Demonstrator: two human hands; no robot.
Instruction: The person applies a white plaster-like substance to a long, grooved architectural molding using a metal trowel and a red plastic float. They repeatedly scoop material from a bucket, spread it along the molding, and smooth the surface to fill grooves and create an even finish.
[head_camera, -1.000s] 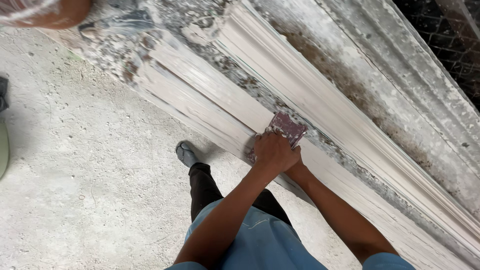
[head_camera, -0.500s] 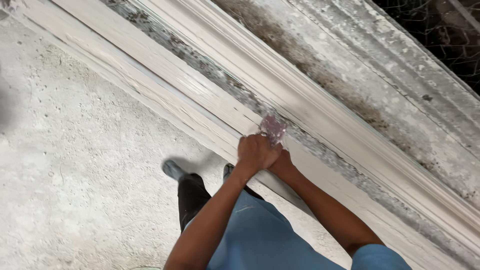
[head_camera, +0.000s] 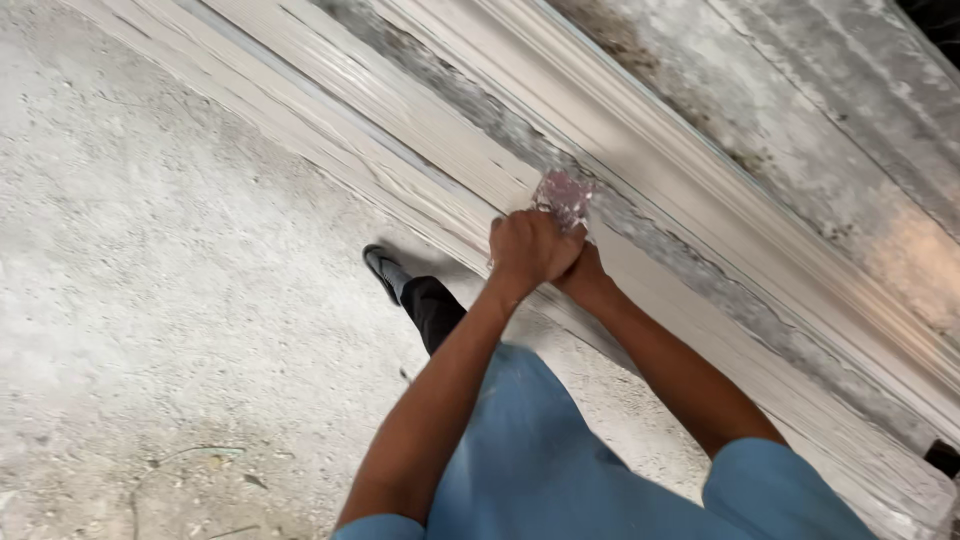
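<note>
Head view: pinkish, dust-caked sanding pad (head_camera: 565, 193) pressed flat against pale, ridged plaster moulding (head_camera: 420, 130) running diagonally above rough concrete floor (head_camera: 150, 300). Left hand (head_camera: 528, 248) fisted over pad's lower edge, laid atop right hand (head_camera: 583, 275); right grip mostly hidden, cannot tell. Both arms extended forward, converging.

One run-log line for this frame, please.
left hand: on sandpaper | right hand: under left, grip unclear | sandpaper: pressed on moulding | shoe: on floor
</note>
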